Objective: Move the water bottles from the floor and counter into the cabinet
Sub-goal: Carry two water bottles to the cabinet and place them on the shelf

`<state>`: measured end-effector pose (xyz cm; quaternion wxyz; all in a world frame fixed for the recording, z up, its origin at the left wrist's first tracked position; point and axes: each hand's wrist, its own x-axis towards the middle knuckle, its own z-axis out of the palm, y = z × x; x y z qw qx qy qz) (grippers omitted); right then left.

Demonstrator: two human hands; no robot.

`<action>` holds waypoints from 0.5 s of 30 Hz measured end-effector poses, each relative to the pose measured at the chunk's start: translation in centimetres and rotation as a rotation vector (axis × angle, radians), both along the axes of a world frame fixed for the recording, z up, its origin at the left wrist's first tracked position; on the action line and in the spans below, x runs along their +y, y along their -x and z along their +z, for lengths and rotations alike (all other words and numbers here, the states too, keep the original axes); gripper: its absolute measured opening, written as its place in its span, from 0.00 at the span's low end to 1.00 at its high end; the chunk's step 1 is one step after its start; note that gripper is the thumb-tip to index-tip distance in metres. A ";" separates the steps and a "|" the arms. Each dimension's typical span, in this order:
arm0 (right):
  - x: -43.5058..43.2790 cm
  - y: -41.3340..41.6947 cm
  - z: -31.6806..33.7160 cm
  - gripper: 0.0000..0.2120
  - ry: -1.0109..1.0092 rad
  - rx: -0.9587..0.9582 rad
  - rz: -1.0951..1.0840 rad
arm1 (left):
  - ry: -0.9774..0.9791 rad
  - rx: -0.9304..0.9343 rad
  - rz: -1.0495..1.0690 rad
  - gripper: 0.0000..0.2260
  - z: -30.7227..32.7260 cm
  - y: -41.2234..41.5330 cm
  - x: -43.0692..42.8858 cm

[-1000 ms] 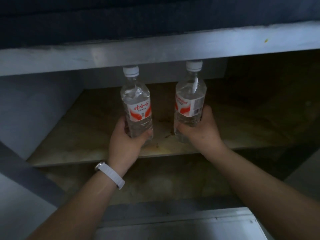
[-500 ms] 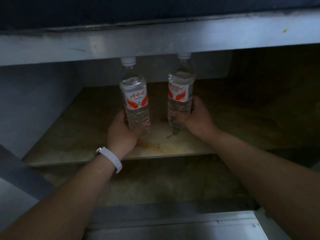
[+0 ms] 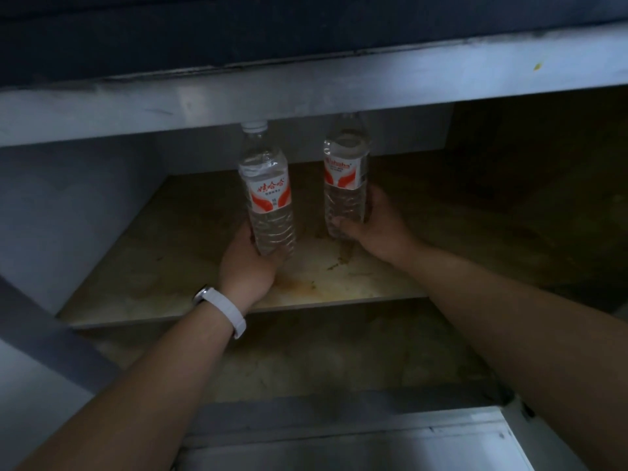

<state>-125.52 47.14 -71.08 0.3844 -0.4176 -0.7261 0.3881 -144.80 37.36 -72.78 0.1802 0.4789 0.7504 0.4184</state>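
Left hand [image 3: 246, 266] and right hand [image 3: 375, 229] each clamp an upright water bottle, left bottle [image 3: 268, 202] and right bottle [image 3: 346, 185], over the cabinet shelf [image 3: 153, 266] near its front edge; release remains.

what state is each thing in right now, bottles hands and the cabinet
left bottle: upright, capped, held low down
right bottle: upright, top hidden behind the frame, held low down
left hand: gripping left bottle
right hand: gripping right bottle
cabinet shelf: open, stained
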 end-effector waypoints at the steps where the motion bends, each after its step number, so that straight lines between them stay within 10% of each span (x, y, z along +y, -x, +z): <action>1: -0.7 -0.2 0.0 0.28 -0.005 0.000 -0.013 | -0.002 -0.011 -0.014 0.16 -0.1 -0.2 -0.5; 6: -3.8 -2.4 -0.6 0.30 -0.020 -0.356 -0.139 | -0.103 0.032 -0.094 0.24 -1.3 -0.9 -4.2; 15: -7.7 -6.4 -1.6 0.27 -0.509 -0.949 0.017 | -0.065 0.678 -0.241 0.25 -2.2 -2.4 -7.6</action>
